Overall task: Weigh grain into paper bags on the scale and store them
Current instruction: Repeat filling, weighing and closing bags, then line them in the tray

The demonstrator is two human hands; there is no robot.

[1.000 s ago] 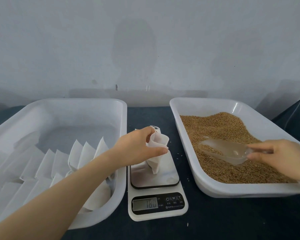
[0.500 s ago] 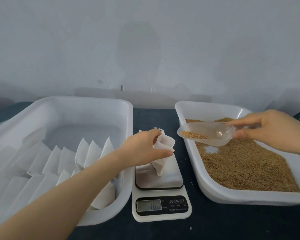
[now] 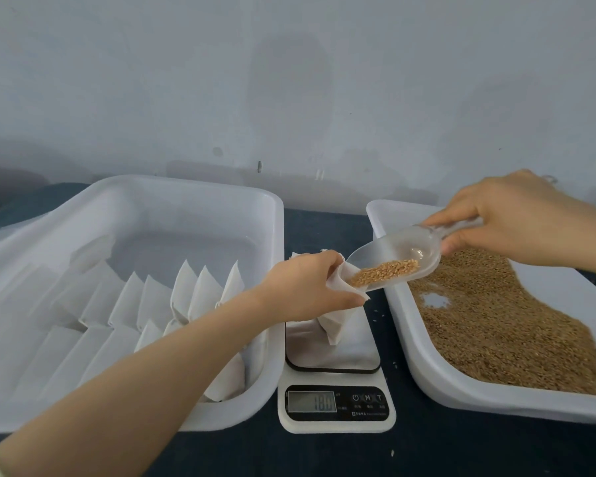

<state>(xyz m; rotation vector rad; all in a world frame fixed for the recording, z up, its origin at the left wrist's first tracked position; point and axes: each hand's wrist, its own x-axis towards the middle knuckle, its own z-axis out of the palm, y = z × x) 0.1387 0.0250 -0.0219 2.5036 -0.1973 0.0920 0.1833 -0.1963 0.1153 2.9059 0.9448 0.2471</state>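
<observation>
Two hands share this pour. The left hand (image 3: 310, 287) pinches the top edge of the paper bag (image 3: 334, 327), which stands on the scale (image 3: 336, 407), and spreads its mouth. The right hand (image 3: 516, 222) clamps thumb and fingers on the handle of the clear scoop (image 3: 399, 249). The scoop's lip sits right at the bag's mouth, with a small heap of grain (image 3: 382, 273) lying near the front edge. To pour well, tilt the scoop gently so the kernels trickle rather than slide out in one lump, and keep the lip inside the opening so none falls to the dark tabletop (image 3: 324, 456). The pinching hand should bear no weight on the bag, or the display (image 3: 312, 402) will likely read false. Watch the display and stop short, then tap in the last kernels.
</observation>
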